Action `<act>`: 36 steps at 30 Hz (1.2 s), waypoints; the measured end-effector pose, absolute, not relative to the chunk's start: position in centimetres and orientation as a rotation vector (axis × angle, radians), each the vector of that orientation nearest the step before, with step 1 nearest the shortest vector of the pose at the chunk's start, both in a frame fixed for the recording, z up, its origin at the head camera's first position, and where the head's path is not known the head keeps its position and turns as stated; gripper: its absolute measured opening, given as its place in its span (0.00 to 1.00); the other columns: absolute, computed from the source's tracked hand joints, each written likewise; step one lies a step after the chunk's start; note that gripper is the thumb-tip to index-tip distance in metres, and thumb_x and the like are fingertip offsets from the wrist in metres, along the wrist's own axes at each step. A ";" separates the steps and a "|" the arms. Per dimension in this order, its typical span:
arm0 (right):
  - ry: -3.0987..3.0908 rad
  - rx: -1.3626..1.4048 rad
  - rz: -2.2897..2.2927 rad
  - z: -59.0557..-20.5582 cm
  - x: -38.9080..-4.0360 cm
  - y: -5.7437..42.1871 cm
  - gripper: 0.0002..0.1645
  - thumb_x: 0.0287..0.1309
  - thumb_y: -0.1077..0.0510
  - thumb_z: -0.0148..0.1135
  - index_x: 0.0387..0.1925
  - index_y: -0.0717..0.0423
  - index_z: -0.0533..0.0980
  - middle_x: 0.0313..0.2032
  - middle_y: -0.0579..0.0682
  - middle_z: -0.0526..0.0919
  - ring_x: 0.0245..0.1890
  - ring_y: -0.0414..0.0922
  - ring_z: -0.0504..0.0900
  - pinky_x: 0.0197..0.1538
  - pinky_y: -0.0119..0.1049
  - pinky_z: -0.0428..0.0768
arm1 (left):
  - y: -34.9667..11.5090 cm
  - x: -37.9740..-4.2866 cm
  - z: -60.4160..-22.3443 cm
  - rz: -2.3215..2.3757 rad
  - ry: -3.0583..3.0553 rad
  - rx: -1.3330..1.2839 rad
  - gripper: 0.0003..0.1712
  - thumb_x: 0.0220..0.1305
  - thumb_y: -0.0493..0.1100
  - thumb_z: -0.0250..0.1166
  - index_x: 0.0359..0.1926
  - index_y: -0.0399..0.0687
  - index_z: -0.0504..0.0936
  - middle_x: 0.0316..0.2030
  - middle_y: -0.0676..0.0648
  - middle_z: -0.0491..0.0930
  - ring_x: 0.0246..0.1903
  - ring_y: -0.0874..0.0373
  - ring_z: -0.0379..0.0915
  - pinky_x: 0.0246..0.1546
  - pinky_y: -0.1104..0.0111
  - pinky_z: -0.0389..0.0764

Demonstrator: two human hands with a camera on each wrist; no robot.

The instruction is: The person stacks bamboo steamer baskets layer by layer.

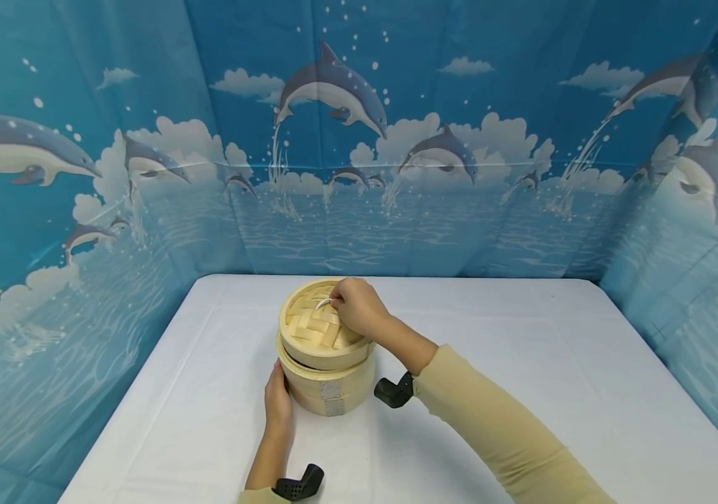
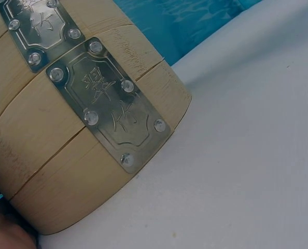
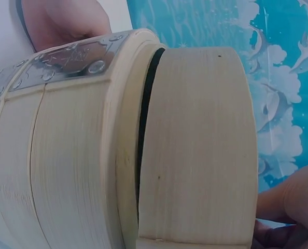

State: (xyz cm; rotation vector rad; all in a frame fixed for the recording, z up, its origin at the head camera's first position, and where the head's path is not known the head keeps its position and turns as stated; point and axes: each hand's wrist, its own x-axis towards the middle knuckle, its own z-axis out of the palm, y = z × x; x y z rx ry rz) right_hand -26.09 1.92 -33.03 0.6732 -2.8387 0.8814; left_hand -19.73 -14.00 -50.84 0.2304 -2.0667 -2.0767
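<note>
A round bamboo steamer (image 1: 327,386) stands on the table, with metal plates (image 2: 110,104) riveted to its side. Its woven lid (image 1: 310,323) sits slightly tilted at the top, and a dark gap shows between lid (image 3: 198,145) and basket (image 3: 73,155) in the right wrist view. My right hand (image 1: 359,306) pinches the white loop handle (image 1: 323,303) on the lid. Against the steamer's left side rests my left hand (image 1: 278,402), its fingers extended along the wall. The steamer's inside is hidden.
A white cloth (image 1: 510,364) covers the table. Blue curtains (image 1: 346,231) printed with dolphins stand behind it and at both sides. Each wrist wears a black camera (image 1: 395,390).
</note>
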 end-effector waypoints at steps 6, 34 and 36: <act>-2.844 0.655 0.913 -33.2 -25.8 1.3 0.08 0.59 0.66 0.57 0.34 0.62 0.82 0.33 0.53 0.83 0.36 0.46 0.80 0.38 0.35 0.79 | -14.2 -19.6 -50.8 -2.076 -2.062 0.225 0.33 0.73 0.55 0.28 0.69 0.39 0.51 0.69 0.45 0.49 0.68 0.53 0.41 0.67 0.60 0.44; -2.661 0.620 1.088 -34.3 -24.8 3.0 0.07 0.58 0.61 0.61 0.33 0.60 0.83 0.31 0.50 0.83 0.32 0.42 0.79 0.32 0.31 0.78 | -14.0 -19.7 -50.5 -2.106 -2.046 0.242 0.31 0.74 0.52 0.29 0.69 0.38 0.52 0.69 0.45 0.50 0.68 0.53 0.42 0.67 0.61 0.45; -2.555 0.588 1.185 -34.7 -24.7 4.1 0.07 0.58 0.61 0.61 0.33 0.61 0.83 0.31 0.51 0.82 0.31 0.43 0.79 0.32 0.32 0.79 | -14.1 -19.7 -50.5 -2.110 -2.040 0.237 0.31 0.74 0.52 0.29 0.69 0.38 0.52 0.69 0.45 0.50 0.68 0.53 0.42 0.67 0.60 0.45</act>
